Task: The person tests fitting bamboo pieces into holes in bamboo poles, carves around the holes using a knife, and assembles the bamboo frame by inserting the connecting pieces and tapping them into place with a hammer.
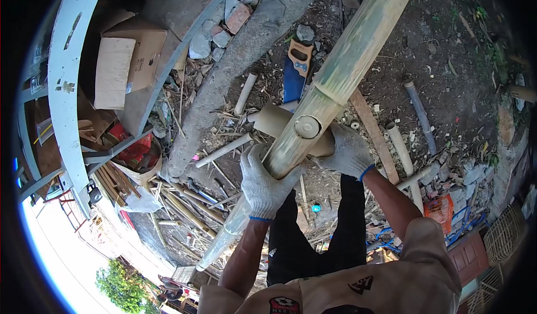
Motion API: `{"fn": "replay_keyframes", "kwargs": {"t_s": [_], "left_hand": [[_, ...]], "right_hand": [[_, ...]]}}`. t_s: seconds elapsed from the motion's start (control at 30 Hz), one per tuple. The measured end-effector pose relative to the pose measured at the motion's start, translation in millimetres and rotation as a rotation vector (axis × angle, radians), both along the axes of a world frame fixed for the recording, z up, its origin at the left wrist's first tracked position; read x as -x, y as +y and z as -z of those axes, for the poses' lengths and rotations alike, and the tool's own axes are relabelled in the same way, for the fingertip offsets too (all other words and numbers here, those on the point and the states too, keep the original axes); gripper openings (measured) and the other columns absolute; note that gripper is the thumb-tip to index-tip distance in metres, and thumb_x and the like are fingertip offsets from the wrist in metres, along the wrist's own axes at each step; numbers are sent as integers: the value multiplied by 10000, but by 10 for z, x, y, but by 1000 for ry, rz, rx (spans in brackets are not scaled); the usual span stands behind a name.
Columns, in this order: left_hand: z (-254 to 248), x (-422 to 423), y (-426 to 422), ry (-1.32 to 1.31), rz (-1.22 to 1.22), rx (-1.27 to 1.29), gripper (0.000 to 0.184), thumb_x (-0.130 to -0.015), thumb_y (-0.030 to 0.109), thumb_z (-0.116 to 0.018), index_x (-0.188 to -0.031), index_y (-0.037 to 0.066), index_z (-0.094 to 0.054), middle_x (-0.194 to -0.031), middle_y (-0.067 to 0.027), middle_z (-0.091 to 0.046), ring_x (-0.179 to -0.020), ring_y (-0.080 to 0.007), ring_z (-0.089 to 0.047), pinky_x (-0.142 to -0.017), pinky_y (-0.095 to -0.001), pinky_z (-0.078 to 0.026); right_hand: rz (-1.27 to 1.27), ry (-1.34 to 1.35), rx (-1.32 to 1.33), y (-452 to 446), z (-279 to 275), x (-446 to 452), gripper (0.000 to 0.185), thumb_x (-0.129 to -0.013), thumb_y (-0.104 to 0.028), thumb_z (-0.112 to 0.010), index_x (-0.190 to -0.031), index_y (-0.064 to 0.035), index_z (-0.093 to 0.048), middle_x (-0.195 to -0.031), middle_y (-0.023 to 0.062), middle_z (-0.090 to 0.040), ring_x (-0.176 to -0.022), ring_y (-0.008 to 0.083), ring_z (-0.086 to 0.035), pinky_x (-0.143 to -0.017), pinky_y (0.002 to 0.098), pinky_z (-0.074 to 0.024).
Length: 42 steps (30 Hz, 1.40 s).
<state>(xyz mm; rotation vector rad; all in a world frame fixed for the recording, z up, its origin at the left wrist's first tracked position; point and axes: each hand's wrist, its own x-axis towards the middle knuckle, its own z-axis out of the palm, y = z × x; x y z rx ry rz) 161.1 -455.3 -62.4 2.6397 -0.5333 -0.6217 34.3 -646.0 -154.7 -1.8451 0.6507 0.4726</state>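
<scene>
A thick pale-green bamboo pole (358, 48) runs diagonally from the top right down to my hands. A round plug or hole with a light centre (307, 127) shows on its side. My left hand (264, 182), in a grey knitted glove, wraps round the pole's lower end. On the right, my other gloved hand (345, 150) is closed on a short brown cylinder (272, 120) that passes crosswise beneath the pole; some of its fingers are hidden. Just beyond lies a handsaw (297, 68) with a wooden handle and blue blade.
Bamboo pieces (245, 94) and a flat wooden strip (376, 137) lie on the littered ground. A concrete edge (224, 79) with broken bricks (239, 17) runs at the left, beside a cardboard box (114, 73). An orange basket (439, 212) stands at the lower right.
</scene>
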Motion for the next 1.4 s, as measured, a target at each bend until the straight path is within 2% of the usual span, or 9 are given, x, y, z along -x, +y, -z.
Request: {"fn": "replay_keyframes", "kwargs": {"t_s": [0.2,0.47,0.67,0.77,0.87,1.07,1.17,1.37,1.4], "left_hand": [[-78,8,-134,359,23,-160,951,-719,633,-972,-1387,40,-644,-1257,-217,-751,-1183,-397,-753,-1007,-520,-590],[30,250,-100,250,97,-134,944,-752,720,-909,-1333,16,-667,-1081,-238,-807,-963,-400,-813,-858,-520,-649],[27,123,-114,277,40,-192,914,-704,661,-955,-1316,39,-682,-1089,-253,-801,-1000,-443,-804,-883,-536,-638],[-4,102,-104,274,56,-182,903,-717,676,-944,-1298,37,-681,-1053,-245,-803,-975,-434,-805,-863,-535,-639],[16,65,-141,259,61,-157,885,-730,708,-930,-1242,26,-695,-1006,-241,-801,-920,-420,-807,-820,-537,-641],[52,63,-85,233,63,-151,908,-710,730,-933,-1227,26,-685,-996,-239,-800,-891,-427,-805,-800,-542,-641],[-1,2,-115,337,34,-226,868,-727,671,-933,-1272,56,-652,-1019,-241,-797,-950,-446,-803,-848,-546,-634],[80,143,-59,280,80,-175,913,-722,740,-909,-1239,27,-666,-974,-236,-793,-931,-436,-804,-811,-552,-633],[73,187,-89,303,68,-159,909,-712,717,-923,-1237,21,-667,-964,-240,-790,-939,-441,-803,-819,-557,-633]], "right_hand": [[156,37,27,504,48,455,911,-805,-490,-930,-1484,-42,-522,-1337,203,-661,-1285,388,-666,-1088,505,-578],[-340,-110,376,272,279,458,916,-785,-582,-921,-1456,-47,-601,-1335,222,-706,-1196,417,-718,-1041,509,-598],[232,-147,101,757,591,340,827,-815,-486,-912,-1465,-81,-602,-1364,194,-675,-1254,404,-690,-1094,490,-576],[-194,-155,433,671,334,273,782,-836,-451,-885,-1445,-49,-606,-1319,179,-681,-1195,408,-701,-1082,494,-577],[-257,-192,370,417,378,304,754,-825,-426,-891,-1417,-46,-622,-1291,182,-680,-1174,384,-707,-1067,483,-583],[110,-23,268,991,654,398,763,-801,-437,-900,-1396,-58,-608,-1364,208,-658,-1274,367,-695,-1070,500,-586],[-211,-163,388,915,474,503,862,-757,-496,-954,-1427,-83,-604,-1374,200,-656,-1285,371,-690,-1095,493,-576],[587,-1,-426,861,486,292,895,-885,-580,-829,-1579,-96,-537,-1613,151,-554,-1485,319,-554,-1253,460,-454],[347,85,-211,893,497,378,900,-913,-580,-792,-1610,-89,-505,-1654,161,-512,-1543,322,-485,-1296,451,-396]]}}
